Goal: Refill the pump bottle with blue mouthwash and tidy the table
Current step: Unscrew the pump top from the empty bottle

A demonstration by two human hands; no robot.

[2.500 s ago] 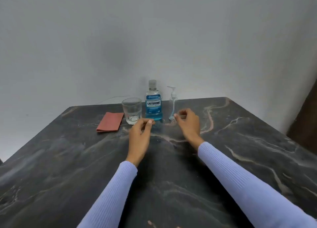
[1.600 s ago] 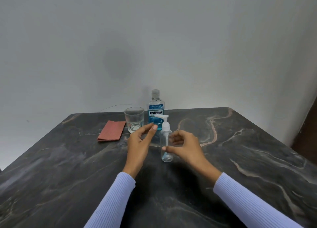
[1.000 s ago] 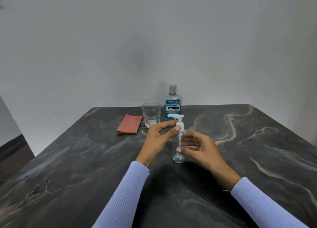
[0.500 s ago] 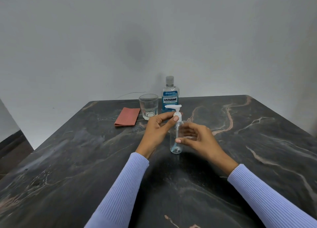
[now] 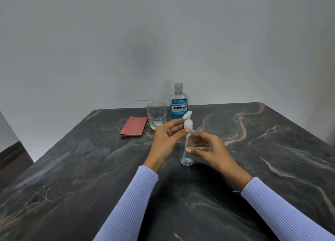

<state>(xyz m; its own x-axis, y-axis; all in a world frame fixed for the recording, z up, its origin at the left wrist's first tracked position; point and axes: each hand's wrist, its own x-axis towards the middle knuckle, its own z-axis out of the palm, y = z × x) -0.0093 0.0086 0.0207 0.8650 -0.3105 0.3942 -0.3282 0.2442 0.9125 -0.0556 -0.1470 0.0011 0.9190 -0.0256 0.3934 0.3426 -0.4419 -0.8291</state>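
This looks like a plain room in a home, sparse and unfurnished apart from one piece. A dark marble-patterned tabletop with pale pink and white veins (image 5: 272, 150) stands pushed against a bare, grey-white painted wall (image 5: 163, 41) with a faint smudge on it. The few household things on it point to everyday domestic use: a clear plastic bottle of blue mouthwash with a blue label (image 5: 179, 103), a clear drinking glass (image 5: 156, 114) and a folded terracotta-red cloth (image 5: 133, 126).
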